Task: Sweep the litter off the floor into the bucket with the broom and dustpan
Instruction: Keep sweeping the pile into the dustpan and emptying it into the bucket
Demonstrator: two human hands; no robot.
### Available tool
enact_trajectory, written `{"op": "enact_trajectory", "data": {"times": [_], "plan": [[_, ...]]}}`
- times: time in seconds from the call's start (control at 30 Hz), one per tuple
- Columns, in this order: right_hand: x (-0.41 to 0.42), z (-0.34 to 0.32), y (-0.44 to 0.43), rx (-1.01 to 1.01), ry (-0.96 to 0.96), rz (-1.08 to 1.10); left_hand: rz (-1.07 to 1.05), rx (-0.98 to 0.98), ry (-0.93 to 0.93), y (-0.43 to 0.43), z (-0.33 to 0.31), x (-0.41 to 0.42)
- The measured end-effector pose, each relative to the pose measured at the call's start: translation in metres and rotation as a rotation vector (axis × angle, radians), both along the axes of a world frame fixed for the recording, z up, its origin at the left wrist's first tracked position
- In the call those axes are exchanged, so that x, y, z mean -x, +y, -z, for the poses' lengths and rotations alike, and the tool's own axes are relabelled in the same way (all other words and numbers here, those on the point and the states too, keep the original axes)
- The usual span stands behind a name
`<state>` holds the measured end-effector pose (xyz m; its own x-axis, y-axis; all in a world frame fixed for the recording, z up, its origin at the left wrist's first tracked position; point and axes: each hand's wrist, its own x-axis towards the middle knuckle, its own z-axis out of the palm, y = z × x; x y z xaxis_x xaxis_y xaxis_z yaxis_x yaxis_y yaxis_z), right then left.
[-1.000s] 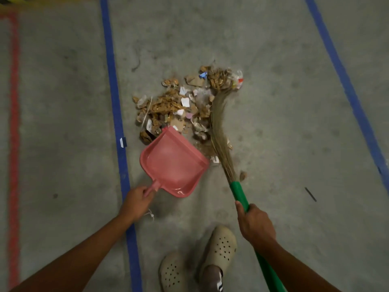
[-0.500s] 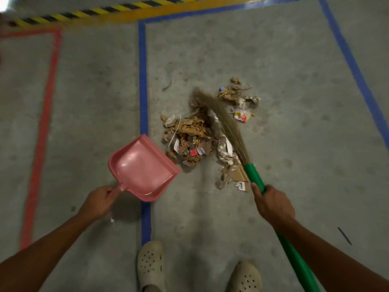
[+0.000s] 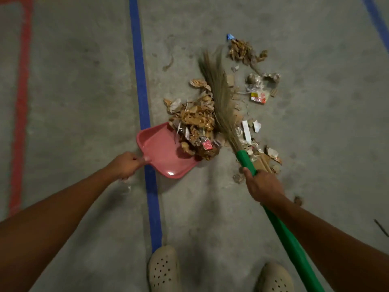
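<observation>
Pink plastic dustpan (image 3: 162, 153) sits low in the middle of the frame, mouth facing up & right. L hand (image 3: 126, 165) has its fingers curled tight round the pan's short handle. Part of the litter pile (image 3: 195, 123) already lies on the pan's lip. The rest is heaped just past it.

R hand (image 3: 263, 186) is wrapped round the green stick of the broom (image 3: 219, 98), near where the straw starts. The broom runs long from lower right up to the top middle. Its straw end is far from the person & lies right along the right side of the pile.

So the pile is squeezed in between: pan on its left, straw on its right. I think the next push has to go sideways, to the left of the frame, into the pan mouth. That is the R hand's job. L hand's job is to hold the pan flat.

More scraps (image 3: 257, 92) lie right of the straw, on the wrong side, w/ a few near the R hand too. Those look like they need another pass.

Blue line (image 3: 143, 98) runs top to bottom, under the pan's back. Red line (image 3: 21, 102) is far left. Two pale shoes (image 3: 164, 268) are at the bottom edge. No bucket in view, so can't tell where it is.
</observation>
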<state>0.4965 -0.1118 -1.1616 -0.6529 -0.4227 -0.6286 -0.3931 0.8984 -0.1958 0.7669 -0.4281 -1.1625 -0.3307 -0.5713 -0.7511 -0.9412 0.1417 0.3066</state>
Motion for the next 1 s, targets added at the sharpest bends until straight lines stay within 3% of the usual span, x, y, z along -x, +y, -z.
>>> {"op": "enact_trajectory", "data": {"times": [0.27,0.47,0.63,0.83,1.0], "plan": [[-0.051,-0.013,0.028,0.002,-0.041,-0.022,0.043,0.006,0.095,0.012,0.009,0.024],[-0.03,-0.034,0.038,0.007,-0.01,-0.073,0.022,-0.013,0.116,0.023,0.01,0.018],[0.006,-0.035,0.031,0.019,0.054,0.0,0.012,-0.028,0.024,0.003,0.008,0.001],[0.016,-0.018,0.003,-0.089,-0.066,0.077,0.027,-0.07,-0.038,-0.026,0.0,0.012],[-0.022,-0.006,-0.001,-0.068,-0.145,0.081,0.113,-0.041,0.037,-0.002,0.008,0.062]]}}
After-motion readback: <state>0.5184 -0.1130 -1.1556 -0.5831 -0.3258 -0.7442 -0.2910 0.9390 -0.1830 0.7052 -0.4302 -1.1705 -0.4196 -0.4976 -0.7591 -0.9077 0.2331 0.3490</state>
